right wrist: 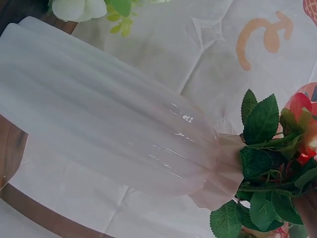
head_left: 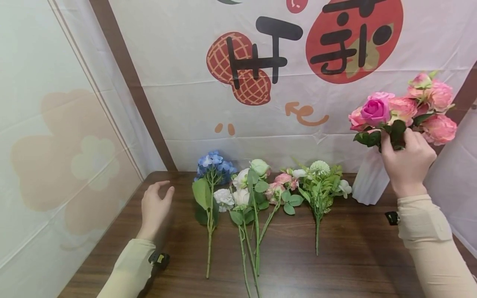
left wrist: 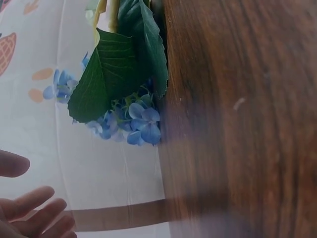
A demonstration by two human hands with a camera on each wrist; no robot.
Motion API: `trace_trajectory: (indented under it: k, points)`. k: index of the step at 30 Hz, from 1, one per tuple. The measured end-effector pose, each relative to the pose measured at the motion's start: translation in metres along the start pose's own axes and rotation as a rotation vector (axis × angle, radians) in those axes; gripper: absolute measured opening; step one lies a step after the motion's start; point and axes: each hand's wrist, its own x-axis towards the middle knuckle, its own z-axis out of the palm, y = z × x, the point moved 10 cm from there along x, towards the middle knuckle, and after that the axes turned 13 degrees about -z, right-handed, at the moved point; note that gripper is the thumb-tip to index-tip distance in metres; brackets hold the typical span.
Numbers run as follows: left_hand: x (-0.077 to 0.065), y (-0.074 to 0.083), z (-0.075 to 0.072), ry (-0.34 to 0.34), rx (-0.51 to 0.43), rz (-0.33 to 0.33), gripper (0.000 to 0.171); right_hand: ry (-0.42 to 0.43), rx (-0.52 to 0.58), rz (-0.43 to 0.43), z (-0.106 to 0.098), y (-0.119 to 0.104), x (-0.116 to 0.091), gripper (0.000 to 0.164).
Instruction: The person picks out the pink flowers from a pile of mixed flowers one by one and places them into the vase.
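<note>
My right hand point(head_left: 410, 163) is at the upper right, its thumb and fingers closed around the leafy part beneath a bunch of pink roses point(head_left: 402, 109). Under that hand stands a white, wavy-sided vase point(head_left: 369, 182). In the right wrist view, green leaves point(right wrist: 261, 119) rise from the mouth of the vase and hide the stems inside. At the left of the table my left hand point(head_left: 156, 209) hovers with loosely bent fingers, holding nothing. Closest to it lies a blue hydrangea point(head_left: 214, 165) with broad leaves; its petals also show in the left wrist view.
On the brown wooden table point(head_left: 298, 273) lie white roses point(head_left: 242, 196), small pink roses point(head_left: 277, 188) and a green sprig with a round pale bloom point(head_left: 318, 167). A printed cloth point(head_left: 179, 103) hangs behind, another at the left side.
</note>
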Motion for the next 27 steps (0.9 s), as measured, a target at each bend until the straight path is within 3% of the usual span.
trace_trajectory:
  k: [18, 27]
  points:
    - [0.0, -0.01, -0.018, 0.032, 0.03, 0.005, 0.034, 0.069, 0.009, 0.039, -0.018, -0.01, 0.014, 0.027]
    - [0.001, -0.015, -0.019, 0.022, 0.054, -0.007, 0.035, 0.031, -0.079, 0.16, -0.022, 0.004, 0.013, 0.024]
